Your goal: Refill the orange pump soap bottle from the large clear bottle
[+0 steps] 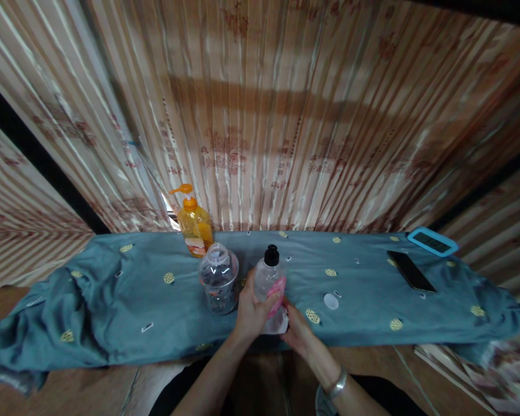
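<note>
In the head view a clear bottle (266,278) with a black cap and a pink label stands upright above the cloth's front edge. My left hand (252,310) is wrapped round its left side, thumb across the label. Low on the bottle's right side is my right hand (295,328), its fingers closed at the edge of something white (279,323). Whether that is a tissue or part of the label, I cannot tell. Just left of my left hand stands a clear plastic cup (219,283) with a domed lid.
Behind the cup stands an orange pump bottle (196,230). A small whitish disc (330,301) lies right of my hands. Farther right are a dark phone (411,271) and a blue-framed digital device (433,241). A blue-green cloth (156,306) covers the surface; a striped curtain (251,115) hangs behind.
</note>
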Motion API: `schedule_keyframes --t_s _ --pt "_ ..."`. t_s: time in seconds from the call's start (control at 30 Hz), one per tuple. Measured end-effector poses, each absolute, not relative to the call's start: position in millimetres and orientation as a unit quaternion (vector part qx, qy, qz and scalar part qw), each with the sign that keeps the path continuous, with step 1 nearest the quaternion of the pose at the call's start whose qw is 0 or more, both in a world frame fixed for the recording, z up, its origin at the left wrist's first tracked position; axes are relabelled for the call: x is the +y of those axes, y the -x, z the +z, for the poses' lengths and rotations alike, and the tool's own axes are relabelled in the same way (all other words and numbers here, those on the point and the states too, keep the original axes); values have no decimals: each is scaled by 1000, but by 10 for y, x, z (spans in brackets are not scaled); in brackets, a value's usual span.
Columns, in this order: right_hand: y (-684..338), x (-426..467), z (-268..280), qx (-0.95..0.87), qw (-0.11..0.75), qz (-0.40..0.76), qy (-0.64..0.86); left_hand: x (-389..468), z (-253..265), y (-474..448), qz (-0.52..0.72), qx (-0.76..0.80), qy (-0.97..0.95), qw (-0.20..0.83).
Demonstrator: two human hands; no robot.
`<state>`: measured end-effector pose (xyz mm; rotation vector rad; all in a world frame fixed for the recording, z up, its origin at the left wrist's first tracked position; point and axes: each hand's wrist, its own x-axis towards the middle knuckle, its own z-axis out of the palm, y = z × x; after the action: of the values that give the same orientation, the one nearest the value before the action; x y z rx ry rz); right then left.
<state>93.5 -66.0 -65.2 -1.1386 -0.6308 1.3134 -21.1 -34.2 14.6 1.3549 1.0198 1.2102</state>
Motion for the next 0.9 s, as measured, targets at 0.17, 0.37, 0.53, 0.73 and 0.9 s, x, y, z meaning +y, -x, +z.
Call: schedule_keyframes --t_s 0.17,0.37,0.53,0.73,0.9 --pt "-1287 -557 -591 -283 566 511 581 -264 127 182 534 415 -539 502" --pt "-1401 -570 -54 -381 600 343 614 -207 87 115 515 410 -564 499" --pt "-1087 -665 231 -471 592 323 569 -194 -6 54 494 420 -603 465" --pt "-1149 -618 182 -431 621 366 542 -356 -178 140 437 371 -671 470" --pt "-1250 -533 186 -391 641 407 520 -271 -92 208 424 363 -660 503"
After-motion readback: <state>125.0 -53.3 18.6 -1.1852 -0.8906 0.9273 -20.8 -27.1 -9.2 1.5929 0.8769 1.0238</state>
